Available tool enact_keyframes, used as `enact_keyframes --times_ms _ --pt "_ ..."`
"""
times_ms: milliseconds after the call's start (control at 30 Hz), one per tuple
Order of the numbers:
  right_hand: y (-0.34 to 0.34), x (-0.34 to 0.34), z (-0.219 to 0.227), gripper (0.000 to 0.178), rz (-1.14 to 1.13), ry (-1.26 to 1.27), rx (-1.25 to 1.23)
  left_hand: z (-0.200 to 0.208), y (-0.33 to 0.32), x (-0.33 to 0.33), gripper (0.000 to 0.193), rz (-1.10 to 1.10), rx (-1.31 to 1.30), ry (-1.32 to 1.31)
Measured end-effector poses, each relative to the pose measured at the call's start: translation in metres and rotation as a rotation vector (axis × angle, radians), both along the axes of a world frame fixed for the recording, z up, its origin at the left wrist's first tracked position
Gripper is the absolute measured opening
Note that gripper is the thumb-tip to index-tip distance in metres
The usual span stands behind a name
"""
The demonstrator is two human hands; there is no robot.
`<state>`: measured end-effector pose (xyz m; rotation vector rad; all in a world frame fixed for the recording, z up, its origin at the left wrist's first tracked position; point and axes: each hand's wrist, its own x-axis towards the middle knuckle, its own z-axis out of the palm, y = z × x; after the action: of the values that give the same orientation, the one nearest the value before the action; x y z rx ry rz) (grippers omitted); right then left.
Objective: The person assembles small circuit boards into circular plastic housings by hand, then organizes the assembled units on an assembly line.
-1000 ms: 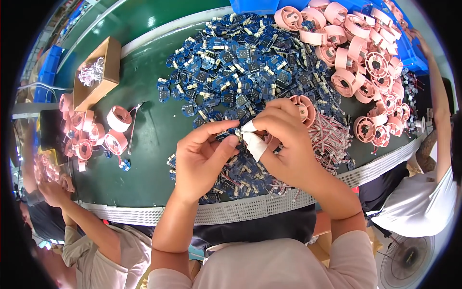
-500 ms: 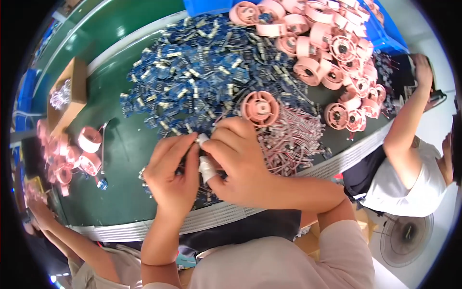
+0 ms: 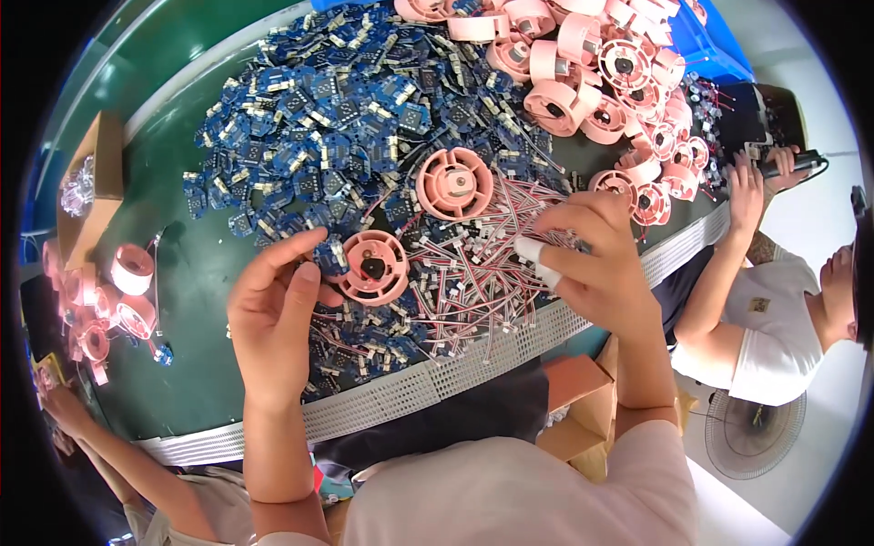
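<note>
Between the thumb and fingers of my left hand (image 3: 273, 314) is a small blue circuit board (image 3: 331, 257). Right beside it lies a pink round fan housing (image 3: 374, 267) with a dark motor at its centre. My right hand (image 3: 596, 259) is over the right side of a heap of thin red-and-white cables with small white plugs (image 3: 478, 282). Its fingers are apart, and white covers sit on some fingertips. I see nothing held in it. Another pink housing (image 3: 454, 184), with a lighter centre, rests at the heap's far edge.
Blue circuit boards (image 3: 319, 127) form a large pile at the far middle. Pink housings (image 3: 583, 82) are heaped at the far right beside a blue bin (image 3: 715, 45). At left are a cardboard box (image 3: 94, 196) and more pink housings (image 3: 135, 270). Co-workers sit at both sides.
My hands have parted. The right hand has moved right to the cables, while the left has shifted slightly left. The view has shifted, and the motor housing between my hands now shows.
</note>
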<state>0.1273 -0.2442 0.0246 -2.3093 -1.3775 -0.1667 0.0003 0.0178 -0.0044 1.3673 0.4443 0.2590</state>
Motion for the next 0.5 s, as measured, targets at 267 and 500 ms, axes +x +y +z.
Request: enact_keyframes --times_ms 267,500 --pt "0.020 0.008 -0.004 0.025 0.111 0.028 0.120 -0.007 0.005 0.001 0.024 0.015 -0.011 -0.028" --pt "0.107 -0.006 -0.008 0.025 0.209 -0.053 0.378 0.005 -0.005 -0.001 0.017 0.031 0.032 -0.039"
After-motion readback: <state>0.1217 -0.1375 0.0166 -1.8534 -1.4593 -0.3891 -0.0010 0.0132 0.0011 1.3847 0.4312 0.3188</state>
